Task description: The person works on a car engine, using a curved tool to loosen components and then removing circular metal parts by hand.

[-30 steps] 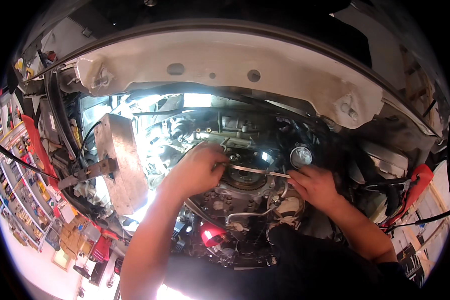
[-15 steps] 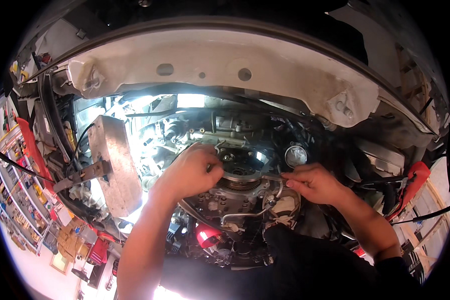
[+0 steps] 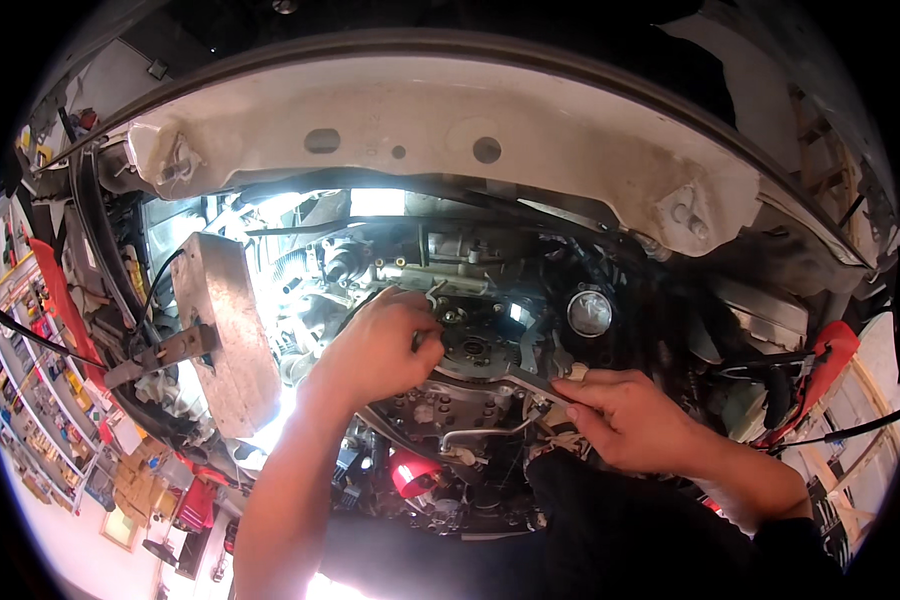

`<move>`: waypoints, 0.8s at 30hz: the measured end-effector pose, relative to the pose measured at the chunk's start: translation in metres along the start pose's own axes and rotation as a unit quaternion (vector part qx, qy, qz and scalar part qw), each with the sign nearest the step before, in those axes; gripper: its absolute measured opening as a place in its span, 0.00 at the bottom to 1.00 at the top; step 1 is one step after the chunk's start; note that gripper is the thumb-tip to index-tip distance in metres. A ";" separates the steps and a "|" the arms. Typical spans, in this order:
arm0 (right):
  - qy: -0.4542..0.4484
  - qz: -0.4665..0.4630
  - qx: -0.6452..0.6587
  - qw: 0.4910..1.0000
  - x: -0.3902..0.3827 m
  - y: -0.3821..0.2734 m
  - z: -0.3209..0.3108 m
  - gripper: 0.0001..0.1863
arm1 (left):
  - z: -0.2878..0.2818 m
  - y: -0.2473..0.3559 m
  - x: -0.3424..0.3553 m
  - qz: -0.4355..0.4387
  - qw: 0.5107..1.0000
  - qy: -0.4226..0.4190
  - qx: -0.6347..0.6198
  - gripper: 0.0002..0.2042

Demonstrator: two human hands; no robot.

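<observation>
My left hand (image 3: 380,345) is closed at the left edge of a dark round mechanism (image 3: 470,345) with a toothed wheel in the engine, its curled fingertips mostly hidden. My right hand (image 3: 620,415), at the lower right of that mechanism, grips the end of a flat metal tool (image 3: 532,379) that reaches across to the wheel's front. A bent metal pipe (image 3: 485,436) runs below the tool, and a red rounded part (image 3: 412,470) sits lower. A round metal-rimmed fitting (image 3: 588,313) is above my right hand.
A pale crossmember (image 3: 440,100) spans the upper engine bay. A metal block (image 3: 230,335) with a bolted bar stands at left, beside bright work light. Red parts (image 3: 830,365) line the sides. Shelves (image 3: 30,390) with small items and cardboard (image 3: 140,480) lie beyond on the left.
My right hand has moved down toward me with the tool's end, so the tool now slants more steeply. My left hand has stayed at the mechanism's left side.
</observation>
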State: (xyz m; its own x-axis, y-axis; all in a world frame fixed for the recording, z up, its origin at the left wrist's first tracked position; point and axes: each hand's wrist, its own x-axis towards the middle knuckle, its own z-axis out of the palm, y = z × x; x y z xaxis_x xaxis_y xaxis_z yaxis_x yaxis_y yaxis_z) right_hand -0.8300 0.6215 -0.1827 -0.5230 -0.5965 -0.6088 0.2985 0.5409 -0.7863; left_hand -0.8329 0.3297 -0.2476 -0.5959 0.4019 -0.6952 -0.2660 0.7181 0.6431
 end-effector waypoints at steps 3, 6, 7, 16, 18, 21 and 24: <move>-0.057 0.066 0.007 0.996 0.003 -0.010 -0.012 0.18 | -0.001 -0.002 -0.001 0.007 1.000 -0.004 -0.001 0.11; -0.084 0.071 -0.014 0.994 0.003 -0.013 -0.014 0.19 | 0.004 0.001 -0.003 0.005 1.000 0.025 0.012 0.11; -0.071 0.056 -0.038 0.995 0.003 -0.012 -0.013 0.19 | 0.005 0.003 -0.002 0.006 1.000 0.028 0.013 0.11; -0.075 0.044 -0.068 0.994 0.000 -0.014 -0.009 0.20 | 0.007 -0.001 0.001 0.014 0.998 0.030 0.059 0.13; -0.094 0.052 -0.077 0.991 0.005 -0.015 -0.012 0.20 | 0.007 0.000 0.001 0.005 0.998 0.029 0.054 0.12; -0.124 0.045 -0.094 0.987 0.006 -0.015 -0.013 0.20 | 0.005 0.004 -0.001 -0.003 0.996 0.009 0.086 0.11; -0.102 0.028 -0.123 0.987 0.003 -0.015 -0.009 0.21 | 0.003 0.010 -0.004 0.023 0.995 0.000 0.098 0.10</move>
State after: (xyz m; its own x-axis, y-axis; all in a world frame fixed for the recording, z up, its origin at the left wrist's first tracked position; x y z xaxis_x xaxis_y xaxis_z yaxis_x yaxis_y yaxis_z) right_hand -0.8434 0.6168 -0.1716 -0.3321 -0.6545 -0.6792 0.1060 0.6896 -0.7164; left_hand -0.8308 0.3371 -0.2396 -0.6041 0.4361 -0.6669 -0.0860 0.7963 0.5987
